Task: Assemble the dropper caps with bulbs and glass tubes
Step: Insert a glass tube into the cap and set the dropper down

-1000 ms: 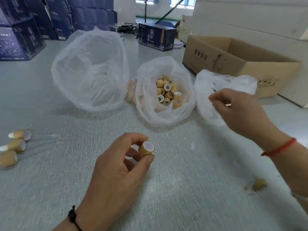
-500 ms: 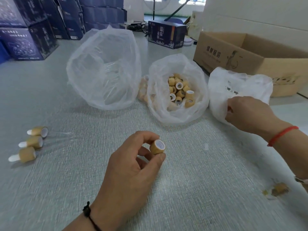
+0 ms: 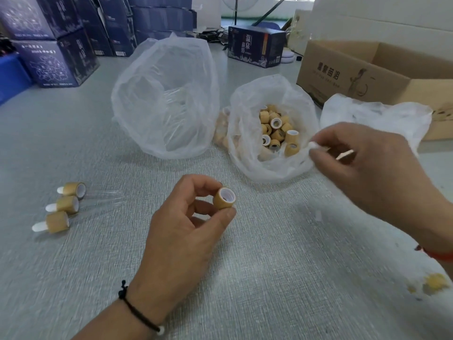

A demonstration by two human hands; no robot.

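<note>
Grey textured bench (image 3: 269,278) running wide, backed by stacked navy cartons (image 3: 56,60) at far left, printed with white line drawings and Chinese text too small to read. One more navy box (image 3: 256,46) standing alone at the back, marked 温泉苗浴 in pale characters. Open brown cardboard carton (image 3: 362,77) at right rear, printed with four dark characters, the last two reading 苗浴, beside a drawn figure.

Large clear plastic bag (image 3: 166,99) left of centre, mouth open, with faint clear glass tubes inside. Just beside it, a smaller clear bag (image 3: 245,133) holding a heap of tan wood-look caps (image 3: 278,130) with white liners. White bag (image 3: 375,114) behind the right hand, contents hidden.

Left hand (image 3: 181,231) raised over mid-bench, thumb and forefinger pinching one tan dropper cap (image 3: 223,198), white-lined opening turned up toward the camera. Right hand (image 3: 362,165) hovering at the near rim of the cap bag, fingertips pinching a small white rubber bulb (image 3: 313,145); well apart from the left hand. Black cord on the left wrist, red cord on the right.

Three finished droppers (image 3: 65,202) lying in a row near the left edge, white bulbs pointing left, glass tubes pointing right. Yellowish scrap (image 3: 434,282) at the right near edge. Plenty of bare bench in front of and between the hands.
</note>
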